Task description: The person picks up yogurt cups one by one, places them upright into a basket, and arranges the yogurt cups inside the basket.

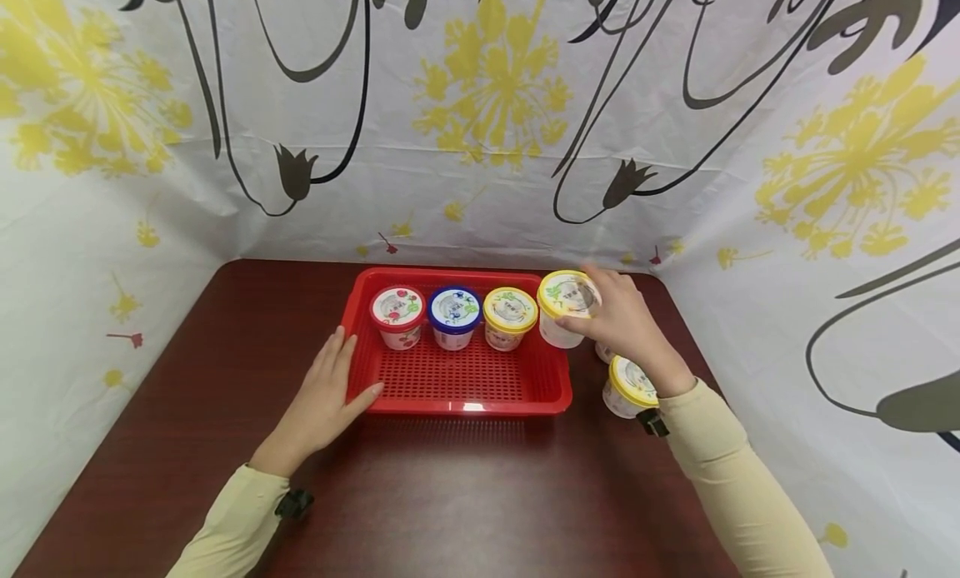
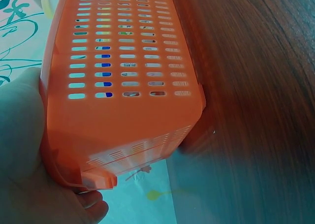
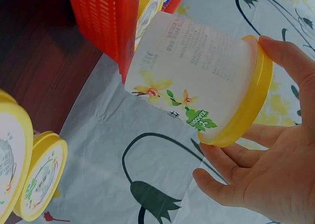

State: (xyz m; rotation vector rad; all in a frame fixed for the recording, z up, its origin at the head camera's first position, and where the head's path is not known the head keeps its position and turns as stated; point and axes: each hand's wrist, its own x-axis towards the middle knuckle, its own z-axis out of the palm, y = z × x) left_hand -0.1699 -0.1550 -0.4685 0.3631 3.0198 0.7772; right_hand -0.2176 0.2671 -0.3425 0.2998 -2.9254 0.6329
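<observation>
Head view: nearest are the two pale yellow sleeves [image 1: 232,520], running forward over the dark wooden table [image 1: 480,495] to the hands. The left hand [image 1: 318,403] lies with its fingers extended and thumb spread, touching the near corner of the red basket [image 1: 450,382] at its own side. Just beside the right wrist, a yellow-lidded tub [image 1: 632,386] stands on the table; beyond it, another tub [image 1: 603,352] is mostly hidden by the right hand [image 1: 622,320]. This hand pinches the lid of a vanilla tub [image 1: 558,332], thumb on one side and fingers on the other. From the head, that tub overlaps the basket's end nearest the right hand; I cannot tell how high it is above the rim. Between the hands, a row of tubs stands inside the basket: red-lidded tub [image 1: 397,311] nearest the left hand, then blue-lidded tub [image 1: 454,316], then yellow-topped tub [image 1: 510,316]. Farthest, beyond both hands, hangs a flower-printed white sheet [image 1: 450,203].
</observation>
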